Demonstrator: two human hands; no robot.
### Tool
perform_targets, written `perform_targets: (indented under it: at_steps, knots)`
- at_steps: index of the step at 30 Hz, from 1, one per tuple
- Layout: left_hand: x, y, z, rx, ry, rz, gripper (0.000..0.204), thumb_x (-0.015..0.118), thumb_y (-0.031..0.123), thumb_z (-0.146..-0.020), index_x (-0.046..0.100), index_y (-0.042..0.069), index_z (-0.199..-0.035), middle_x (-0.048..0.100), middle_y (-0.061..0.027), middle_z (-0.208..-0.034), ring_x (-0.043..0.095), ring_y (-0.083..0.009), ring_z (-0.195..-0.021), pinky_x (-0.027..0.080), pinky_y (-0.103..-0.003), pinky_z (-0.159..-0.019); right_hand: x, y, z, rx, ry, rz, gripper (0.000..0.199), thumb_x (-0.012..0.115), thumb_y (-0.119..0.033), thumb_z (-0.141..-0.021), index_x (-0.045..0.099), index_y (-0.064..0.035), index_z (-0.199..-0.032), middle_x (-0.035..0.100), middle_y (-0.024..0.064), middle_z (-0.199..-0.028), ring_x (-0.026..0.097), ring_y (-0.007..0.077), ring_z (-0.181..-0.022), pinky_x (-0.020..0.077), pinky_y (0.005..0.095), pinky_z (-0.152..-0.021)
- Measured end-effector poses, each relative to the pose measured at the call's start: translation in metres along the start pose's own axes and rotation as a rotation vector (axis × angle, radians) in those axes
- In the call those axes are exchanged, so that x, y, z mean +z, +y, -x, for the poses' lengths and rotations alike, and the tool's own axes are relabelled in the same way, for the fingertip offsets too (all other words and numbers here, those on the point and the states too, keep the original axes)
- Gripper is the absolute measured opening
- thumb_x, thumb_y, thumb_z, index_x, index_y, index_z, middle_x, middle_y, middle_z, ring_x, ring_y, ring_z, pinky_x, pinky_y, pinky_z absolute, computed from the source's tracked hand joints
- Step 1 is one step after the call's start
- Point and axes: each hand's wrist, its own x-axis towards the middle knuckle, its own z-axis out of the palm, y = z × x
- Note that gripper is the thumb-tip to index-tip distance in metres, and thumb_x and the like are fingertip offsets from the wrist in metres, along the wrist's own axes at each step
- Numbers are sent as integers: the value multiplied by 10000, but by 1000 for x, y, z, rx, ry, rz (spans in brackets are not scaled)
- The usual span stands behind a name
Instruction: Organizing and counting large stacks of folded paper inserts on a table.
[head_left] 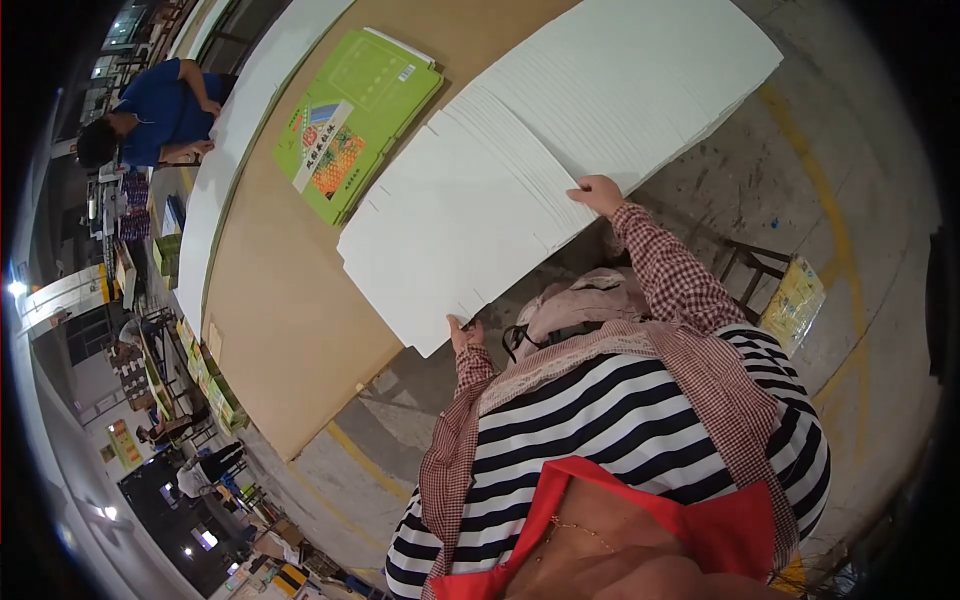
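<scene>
White cardboard sheets [440, 215] with small slits lie overlapped in a fanned row across the table, their near edges toward me. My left hand [466, 336] is closed at the near edge of the front sheets, its thumb on top and its fingers partly hidden under the edge. Further right, my right hand [598, 194] has its fingers closed on the stepped edges of the fanned sheets. More white sheets [640, 80] continue beyond it to the far right. How many sheets each hand grips cannot be made out.
A stack of flat green printed cartons [375, 85] lies behind the white sheets on the brown tabletop [290, 340]. A person in a blue shirt [170, 105] leans at the far left. Right of me stands a stool [755, 265] beside a yellow printed packet [795, 303].
</scene>
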Motion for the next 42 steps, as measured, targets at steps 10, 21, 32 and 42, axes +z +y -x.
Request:
perform_targets:
  at_steps: [10,21,32,42]
  knots:
    - [17,-3,-1,-70,153,-95,376,567,376,-838,529,58,-1036,548,-68,-925,438,-170,-676,458,-321,-668,-9,27,-11,-98,-18,-468,341,637,-240,-763,457,-39,-556,334,3,-498,313,89,-489,275,307,-463]
    - [57,-13,57,-54,237,-60,443,615,371,-802,518,-23,-978,532,-99,-767,470,-180,-618,468,-319,-566,-11,29,-5,-198,175,-94,432,645,-257,-716,368,19,-533,305,106,-449,293,173,-417,279,365,-452]
    - [100,43,75,1534,-589,-1834,633,590,386,-780,356,96,-1292,267,-163,-1374,240,-323,-1271,212,-534,-980,8,11,12,-151,378,-54,412,666,-288,-703,419,21,-592,367,136,-505,372,212,-451,315,369,-474]
    - [84,52,16,1751,-1256,-2218,650,380,544,-830,314,155,-1346,161,-156,-1431,81,-343,-1330,-10,-564,-1019,23,24,48,-205,-86,-1193,490,539,-327,-855,445,11,-1197,509,94,-1179,489,174,-1051,398,350,-903]
